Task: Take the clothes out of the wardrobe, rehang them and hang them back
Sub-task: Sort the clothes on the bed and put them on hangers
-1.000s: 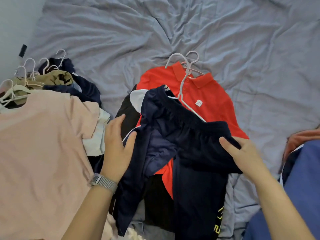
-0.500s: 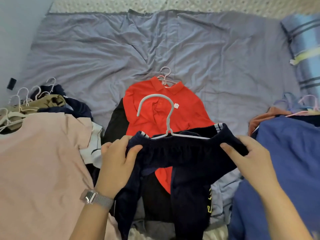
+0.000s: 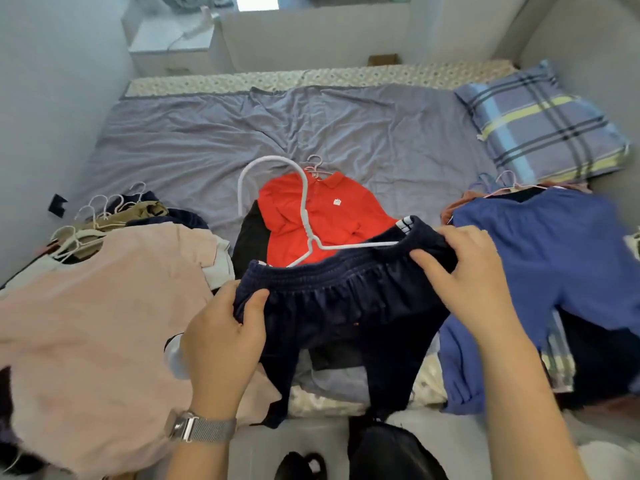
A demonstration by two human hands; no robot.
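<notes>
I hold up a pair of navy shorts (image 3: 349, 306) by the elastic waistband above the bed. My left hand (image 3: 225, 337) grips the waistband's left end, thumb over the fabric. My right hand (image 3: 464, 271) pinches its right end. A white plastic hanger (image 3: 304, 216) sits inside the waistband, its hook rising over a red polo shirt (image 3: 322, 216) that lies flat on the bed on its own hanger. The shorts' legs hang down toward me.
A pink T-shirt (image 3: 90, 327) tops a pile of hung clothes with several white hangers (image 3: 100, 209) at left. A blue garment (image 3: 554, 258) covers another pile at right. The grey sheet (image 3: 263, 129), a plaid pillow (image 3: 543, 123) and a white nightstand (image 3: 173, 43) lie beyond.
Both hands lifted the navy shorts off the bed and stretched the waistband level, the hanger rising with them. My view tilted up, revealing the pillow, right pile and far wall.
</notes>
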